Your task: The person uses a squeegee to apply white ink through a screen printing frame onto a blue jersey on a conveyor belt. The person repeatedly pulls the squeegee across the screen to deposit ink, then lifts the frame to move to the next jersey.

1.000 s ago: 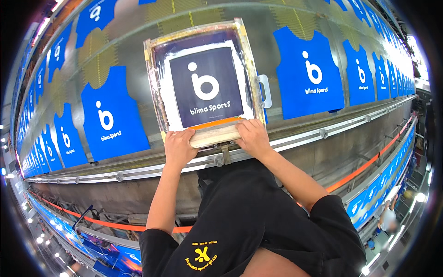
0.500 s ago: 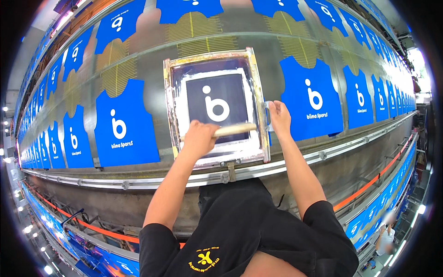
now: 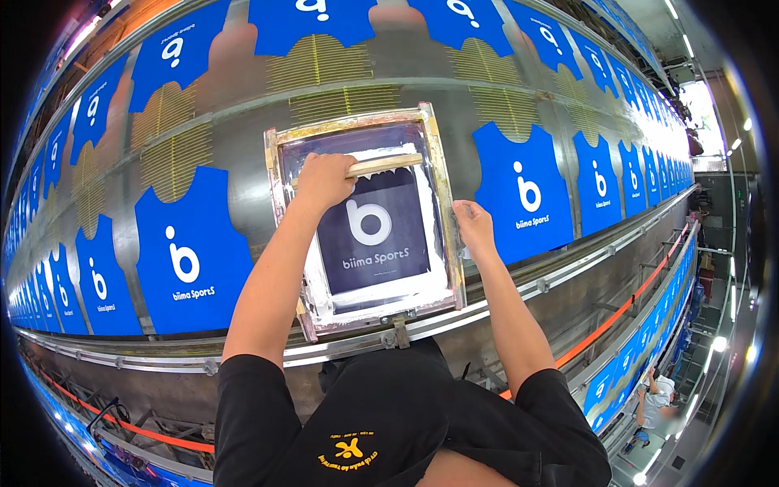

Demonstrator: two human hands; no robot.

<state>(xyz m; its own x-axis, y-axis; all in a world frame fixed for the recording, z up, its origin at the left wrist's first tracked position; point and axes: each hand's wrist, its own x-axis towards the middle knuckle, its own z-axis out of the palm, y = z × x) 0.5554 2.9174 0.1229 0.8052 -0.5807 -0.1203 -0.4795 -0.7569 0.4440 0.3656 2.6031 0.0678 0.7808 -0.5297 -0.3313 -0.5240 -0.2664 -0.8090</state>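
Left hand (image 3: 327, 180): is grasping straight, pale wooden squeegee (image 3: 385, 166). Right hand (image 3: 475, 227): is resting beside rectangular, paint-stained screen frame (image 3: 349, 124), grip unclear. Even pressure: probably advisable.

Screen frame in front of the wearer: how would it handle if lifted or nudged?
The screen frame is probably stiff, given its squared, four-sided rim. It seems unlikely to roll or tip, lying flat and broad on the table. White paste smeared inside the rim could make that area slippery.
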